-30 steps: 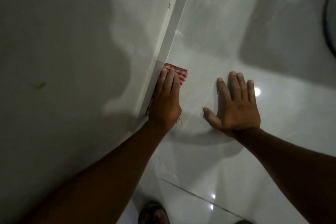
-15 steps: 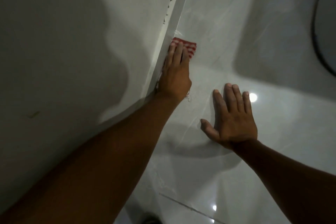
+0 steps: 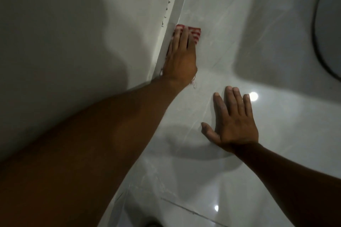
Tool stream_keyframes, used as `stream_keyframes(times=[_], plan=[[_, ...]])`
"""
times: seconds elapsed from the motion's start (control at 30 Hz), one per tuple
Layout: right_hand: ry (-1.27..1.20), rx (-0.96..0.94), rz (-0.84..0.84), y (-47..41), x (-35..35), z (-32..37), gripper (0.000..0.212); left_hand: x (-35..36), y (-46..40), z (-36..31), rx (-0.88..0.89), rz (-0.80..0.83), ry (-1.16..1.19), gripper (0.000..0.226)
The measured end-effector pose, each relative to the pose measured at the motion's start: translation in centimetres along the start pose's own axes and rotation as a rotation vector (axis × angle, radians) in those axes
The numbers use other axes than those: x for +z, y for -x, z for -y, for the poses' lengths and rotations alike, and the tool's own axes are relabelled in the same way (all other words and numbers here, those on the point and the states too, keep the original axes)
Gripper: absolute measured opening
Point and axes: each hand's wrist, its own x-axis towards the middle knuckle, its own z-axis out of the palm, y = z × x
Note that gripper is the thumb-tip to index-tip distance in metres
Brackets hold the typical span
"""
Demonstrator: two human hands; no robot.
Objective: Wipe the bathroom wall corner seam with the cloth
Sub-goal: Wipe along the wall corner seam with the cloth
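Note:
A red-and-white striped cloth [image 3: 195, 33] lies flat on the glossy tiled wall, its left edge against the white corner seam [image 3: 176, 7]. My left hand [image 3: 181, 55] presses on the cloth with fingers straight, covering most of it; only the cloth's top and right edge show, plus a few loose threads by my wrist. My right hand [image 3: 234, 120] rests flat on the same tile lower right, fingers spread, holding nothing.
The left wall [image 3: 83, 33] is matte and in shadow, with small dark specks [image 3: 166, 13] beside the seam. A dark round rim [image 3: 321, 31] curves at the right edge. A grout line [image 3: 184, 208] crosses the tile low down.
My left hand has slid the cloth upward along the corner seam. My right hand has stayed flat on the tile in about the same spot.

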Motion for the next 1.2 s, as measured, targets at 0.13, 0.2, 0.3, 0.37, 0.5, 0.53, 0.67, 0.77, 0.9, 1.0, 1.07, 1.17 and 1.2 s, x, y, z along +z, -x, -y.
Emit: stream_keyframes(times=[0.13, 0.2, 0.3, 0.37, 0.5, 0.53, 0.67, 0.77, 0.9, 1.0, 1.07, 1.17, 1.2], plan=[[-0.001, 0.0, -0.001, 0.1, 0.0, 0.0, 0.098, -0.2, -2.3, -0.3, 0.039, -0.026, 0.01, 0.082], [0.004, 0.001, 0.004, 0.0, 0.0, 0.0, 0.098, -0.2, -2.7, -0.4, 0.073, -0.018, -0.009, 0.085], [0.009, 0.007, 0.017, 0.0, -0.1, 0.1, 0.098, -0.3, -2.8, -0.2, 0.109, 0.004, -0.013, 0.086], [0.009, 0.01, 0.022, -0.1, 0.0, 0.1, 0.098, -0.6, -3.1, -0.1, 0.151, 0.01, -0.021, 0.085], [0.012, 0.007, 0.018, -0.1, 0.2, 0.0, 0.098, -1.2, -4.8, -0.2, 0.143, 0.02, -0.012, 0.081], [0.013, 0.006, 0.015, -0.1, 0.2, -0.1, 0.098, -1.2, -5.1, -0.2, 0.128, 0.021, -0.004, 0.079], [0.002, 0.008, -0.002, 0.0, 0.3, -0.1, 0.097, -1.0, -4.5, -0.4, 0.083, 0.01, 0.023, 0.076], [-0.007, 0.007, 0.005, 0.0, 0.1, 0.0, 0.098, -1.0, -0.9, 0.0, 0.074, 0.001, 0.037, 0.076], [-0.01, 0.012, 0.019, 0.0, 0.1, 0.0, 0.099, -0.6, 8.4, 1.1, 0.045, 0.016, 0.07, 0.081], [-0.014, 0.014, 0.027, 0.0, -0.1, 0.0, 0.099, -0.2, 11.5, 1.5, 0.052, 0.009, 0.081, 0.076], [-0.018, 0.013, 0.022, 0.0, 0.0, 0.1, 0.098, -0.1, 9.7, 1.1, 0.041, 0.034, 0.064, 0.08], [-0.025, 0.014, 0.014, 0.0, 0.0, 0.0, 0.098, -0.4, 4.6, 0.5, 0.076, 0.029, 0.062, 0.08], [-0.022, 0.013, 0.01, 0.0, 0.1, 0.0, 0.098, -0.6, 2.7, 0.4, 0.101, 0.022, 0.066, 0.078]])
